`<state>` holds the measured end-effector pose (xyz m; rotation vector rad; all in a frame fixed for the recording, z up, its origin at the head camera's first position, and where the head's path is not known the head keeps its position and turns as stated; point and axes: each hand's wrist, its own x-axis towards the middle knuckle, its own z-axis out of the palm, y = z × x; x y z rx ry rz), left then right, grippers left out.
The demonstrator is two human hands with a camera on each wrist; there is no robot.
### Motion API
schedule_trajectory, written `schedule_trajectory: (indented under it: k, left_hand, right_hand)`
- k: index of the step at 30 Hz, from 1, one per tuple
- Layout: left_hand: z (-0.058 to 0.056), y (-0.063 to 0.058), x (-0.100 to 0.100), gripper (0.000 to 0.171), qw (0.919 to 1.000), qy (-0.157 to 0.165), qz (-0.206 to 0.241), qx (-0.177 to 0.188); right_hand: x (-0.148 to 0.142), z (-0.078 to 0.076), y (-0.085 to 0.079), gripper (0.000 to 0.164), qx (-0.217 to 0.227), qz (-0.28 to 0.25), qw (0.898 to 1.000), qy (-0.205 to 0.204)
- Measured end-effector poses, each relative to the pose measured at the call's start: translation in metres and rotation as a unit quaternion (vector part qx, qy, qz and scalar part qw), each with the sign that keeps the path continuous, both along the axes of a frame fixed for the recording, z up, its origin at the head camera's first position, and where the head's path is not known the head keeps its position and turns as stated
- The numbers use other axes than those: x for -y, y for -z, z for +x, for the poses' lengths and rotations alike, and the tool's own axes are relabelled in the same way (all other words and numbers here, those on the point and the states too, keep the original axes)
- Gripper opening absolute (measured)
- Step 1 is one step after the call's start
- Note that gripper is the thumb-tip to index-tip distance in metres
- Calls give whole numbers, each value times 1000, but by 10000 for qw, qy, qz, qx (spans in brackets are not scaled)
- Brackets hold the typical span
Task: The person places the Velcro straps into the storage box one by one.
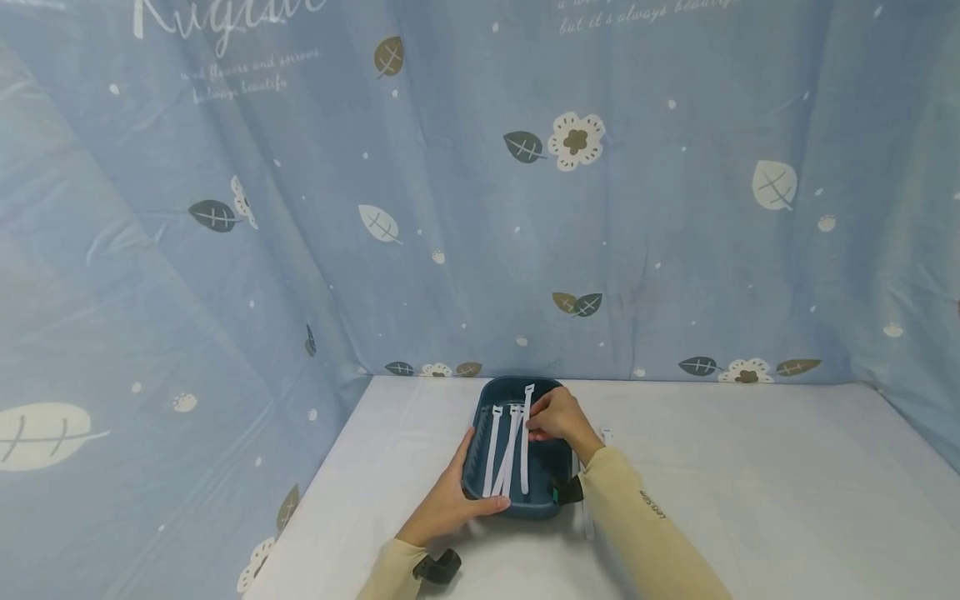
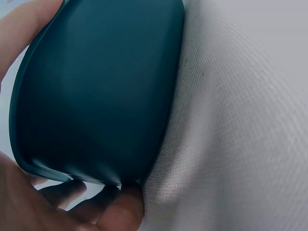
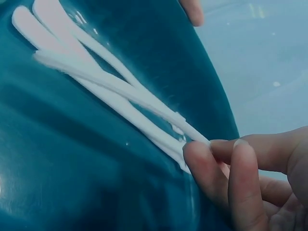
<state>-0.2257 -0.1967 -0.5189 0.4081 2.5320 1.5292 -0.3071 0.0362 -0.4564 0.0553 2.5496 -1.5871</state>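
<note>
A dark teal plastic tray stands on the white table, with several white hook-and-loop cable ties lying lengthwise in its left part. My left hand grips the tray at its near left corner, thumb over the near rim and fingers along the left side. In the left wrist view the fingers touch the tray's outer wall. Over the tray, my right hand pinches one white cable tie near its slotted head between thumb and fingertips. That tie crosses above the others in the right wrist view.
Right of the tray, partly behind the right forearm, more white strips lie on the white tablecloth. A blue curtain with leaf and flower prints hangs behind the table and down the left side. Dark wrist bands sit on both wrists.
</note>
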Motion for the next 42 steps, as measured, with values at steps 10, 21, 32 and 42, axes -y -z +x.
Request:
schedule_trajectory:
  k: [10, 21, 32, 42]
  left_hand:
    - [2, -1, 0, 123, 10000, -5, 29, 13]
    - [2, -1, 0, 123, 10000, -21, -18, -1]
    - [2, 0, 1, 124, 10000, -48, -77, -24]
    - [3, -2, 0, 125, 10000, -55, -74, 10]
  right_hand:
    - [2, 1, 0, 12, -94, 113, 9999, -19]
    - [2, 4, -2, 12, -178, 140, 9997, -105]
    - [1, 2, -1, 12, -92, 125, 9999, -49]
    - [1, 0, 1, 13, -73, 83, 9999, -31]
